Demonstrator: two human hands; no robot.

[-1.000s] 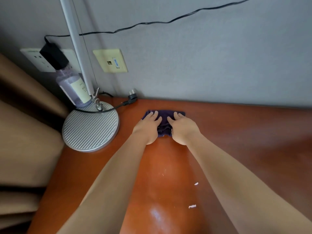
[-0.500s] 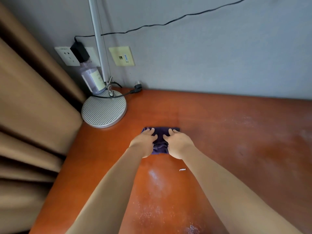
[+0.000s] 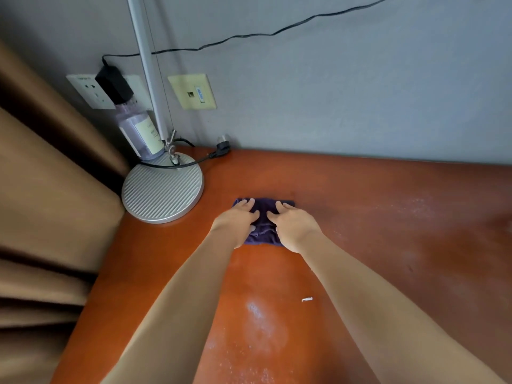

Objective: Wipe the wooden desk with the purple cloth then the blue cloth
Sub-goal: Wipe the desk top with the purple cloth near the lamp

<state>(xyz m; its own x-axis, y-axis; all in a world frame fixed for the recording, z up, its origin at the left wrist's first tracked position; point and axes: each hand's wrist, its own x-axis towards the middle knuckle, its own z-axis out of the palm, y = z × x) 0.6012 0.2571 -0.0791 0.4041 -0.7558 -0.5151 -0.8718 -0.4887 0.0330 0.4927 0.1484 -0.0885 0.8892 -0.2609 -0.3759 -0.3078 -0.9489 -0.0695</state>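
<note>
Reddish-brown wooden desk (image 3: 388, 231) ran along the grey wall, round ribbed silver lamp base (image 3: 163, 187) sat at its far left corner, clear plastic bottle (image 3: 141, 134) of pale purple liquid stood behind the base, small dark purple cloth (image 3: 263, 217) lay mid-desk nearer the far edge, left hand (image 3: 237, 221) and right hand (image 3: 293, 225) pressed on it side by side, fingers straight and flat

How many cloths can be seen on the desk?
1. A purple cloth lies on the wooden desk, pressed flat under the left hand and right hand. No blue cloth shows; it may be out of view.

left hand (image 3: 237, 220), right hand (image 3: 295, 225), flat on purple cloth (image 3: 263, 234), wooden desk (image 3: 388, 231)
</note>
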